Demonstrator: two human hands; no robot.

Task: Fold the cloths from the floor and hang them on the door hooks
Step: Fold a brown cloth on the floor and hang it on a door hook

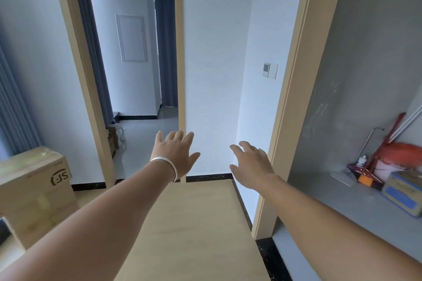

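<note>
Left hand [177, 154], right hand [252, 165]: reaching forward beside door frame [182, 52], fingers spread, grip empty; likely between cloths. No cloths, hooks visible.

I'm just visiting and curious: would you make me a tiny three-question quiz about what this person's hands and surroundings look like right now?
1. True or false: the left hand is holding a cloth.
2. Which wrist wears the silver bracelet? A) left B) right C) neither
3. Fill in: the cardboard box printed with "SF" stands on the person's ____ side.

Key:
1. False. Both it and the right hand are spread open and hold nothing; no cloth is in view.
2. A.
3. Left.
</note>
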